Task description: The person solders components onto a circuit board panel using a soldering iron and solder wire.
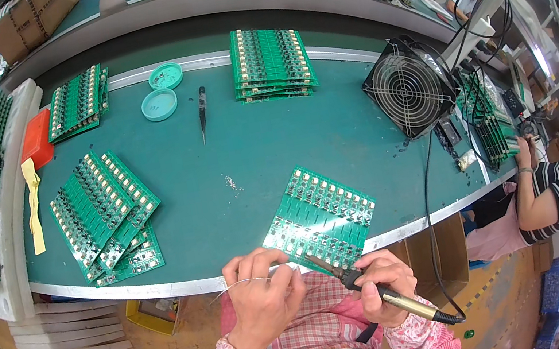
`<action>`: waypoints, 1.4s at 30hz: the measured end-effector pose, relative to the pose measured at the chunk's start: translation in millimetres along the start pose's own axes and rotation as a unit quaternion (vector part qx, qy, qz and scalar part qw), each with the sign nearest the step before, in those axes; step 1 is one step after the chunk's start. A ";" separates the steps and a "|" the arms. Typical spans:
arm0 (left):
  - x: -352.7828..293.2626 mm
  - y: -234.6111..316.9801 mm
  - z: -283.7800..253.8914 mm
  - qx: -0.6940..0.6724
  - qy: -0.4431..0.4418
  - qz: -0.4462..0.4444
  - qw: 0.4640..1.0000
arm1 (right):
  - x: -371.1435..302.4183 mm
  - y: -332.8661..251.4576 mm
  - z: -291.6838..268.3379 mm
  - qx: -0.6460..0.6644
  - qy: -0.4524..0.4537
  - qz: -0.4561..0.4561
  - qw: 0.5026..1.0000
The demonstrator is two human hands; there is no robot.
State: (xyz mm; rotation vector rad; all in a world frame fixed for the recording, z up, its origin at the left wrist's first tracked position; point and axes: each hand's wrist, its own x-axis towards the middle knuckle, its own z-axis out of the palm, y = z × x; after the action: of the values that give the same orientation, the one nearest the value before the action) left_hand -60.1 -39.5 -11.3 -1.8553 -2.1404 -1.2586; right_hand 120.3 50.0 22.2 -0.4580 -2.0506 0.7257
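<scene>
A green circuit board panel with rows of small parts lies tilted at the table's front edge, before me. My right hand is closed around a soldering iron, whose tip points up and left over the panel's near edge. Thin solder wire runs through the closed fingers of my left hand, at the panel's near left corner. Whether the iron's tip touches the panel I cannot tell.
Stacks of circuit boards lie at the left, back left and back middle. Tweezers and a round turquoise dish are near the back. A black fan stands right, with the iron's cable hanging near. A co-worker sits far right.
</scene>
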 end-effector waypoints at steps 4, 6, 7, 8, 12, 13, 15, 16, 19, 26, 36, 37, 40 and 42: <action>-0.3 -0.1 1.0 0.005 -0.004 -0.002 1.000 | -0.3 0.8 1.3 -0.002 -0.007 -0.004 1.000; -0.1 0.1 1.1 0.006 -0.005 -0.002 1.000 | -0.4 2.0 2.8 -0.007 -0.007 -0.011 1.000; 0.1 0.3 1.0 0.009 -0.005 -0.002 1.000 | -0.2 1.9 3.7 -0.007 -0.007 -0.011 1.000; 0.2 0.6 0.9 0.012 -0.005 -0.003 1.000 | 0.2 1.6 4.4 -0.010 -0.008 -0.019 1.000; 1.1 0.9 0.7 0.015 -0.008 -0.005 1.000 | 7.4 -3.1 -1.4 -0.076 -0.091 -0.094 0.988; 1.2 0.5 0.3 0.013 -0.010 -0.005 1.000 | 6.5 -3.5 -1.4 -0.076 -0.091 -0.094 0.988; 1.2 0.1 -0.3 0.012 -0.011 -0.004 1.000 | 1.9 -4.8 -1.3 -0.143 -0.122 -0.162 0.969; 1.2 -0.1 -0.5 0.010 -0.011 -0.003 1.000 | -1.7 -2.8 -0.4 -0.165 -0.120 -0.183 0.962; 2.0 0.7 -2.1 0.006 -0.014 -0.001 1.000 | -1.4 -3.8 -3.0 -0.169 -0.135 -0.193 0.957; 1.6 0.8 -3.6 -0.002 -0.019 0.003 1.000 | -1.0 -3.8 -4.1 -0.140 -0.127 -0.149 0.971; 4.5 4.4 -5.2 -0.008 -0.016 -0.002 1.000 | -1.1 1.3 -13.7 0.187 0.077 0.276 0.940; 4.5 4.2 -3.7 -0.008 -0.015 -0.001 1.000 | 1.5 3.3 -13.3 0.188 0.077 0.276 0.939; 6.2 3.6 -1.8 -0.010 -0.018 -0.001 1.000 | 11.4 9.8 -11.9 0.232 0.082 0.314 0.917; 6.4 3.2 -1.0 -0.009 -0.020 -0.002 1.000 | 17.3 16.6 -10.9 0.250 0.081 0.332 0.906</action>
State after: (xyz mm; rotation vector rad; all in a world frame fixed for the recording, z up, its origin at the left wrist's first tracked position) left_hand -59.7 -35.0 -5.6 -1.9008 -2.1608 -1.2559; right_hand 120.9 75.9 27.0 -0.8910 -1.4507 1.5162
